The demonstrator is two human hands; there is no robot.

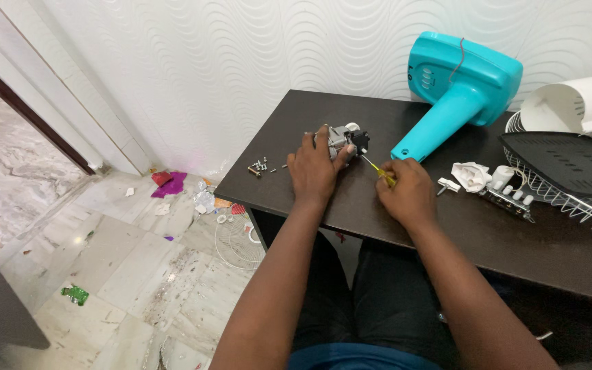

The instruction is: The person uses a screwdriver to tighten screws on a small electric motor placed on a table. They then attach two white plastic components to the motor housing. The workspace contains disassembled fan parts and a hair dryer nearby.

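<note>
1. Small fan motor (342,137), grey metal with a black block at its right end, lies on the dark table (447,226), toward the far-left part of the top, just near of the wall.
2. Left hand (313,168) is laid over the motor from the near side, fingers curled onto its body. Judged: this pins it so it cannot turn or slide under tool pressure.
3. Right hand (409,192) is closed around the yellow handle of a thin screwdriver (375,166); the shaft angles up-left, tip at the motor's black end. The low angle suggests a side-mounted fastener.
4. Loose screws (258,166) sit in a small cluster left of the left hand, near the table's left edge; kept together, within reach.
5. Right of the right hand: white plastic pieces and a switch strip (508,199).
6. Far side: teal fan housing (464,85), lying tilted. Far right: wire fan guard (570,192) with a dark blade on it and a white cover (573,103).
7. Floor at left: scattered scraps, another wire guard (238,240).
</note>
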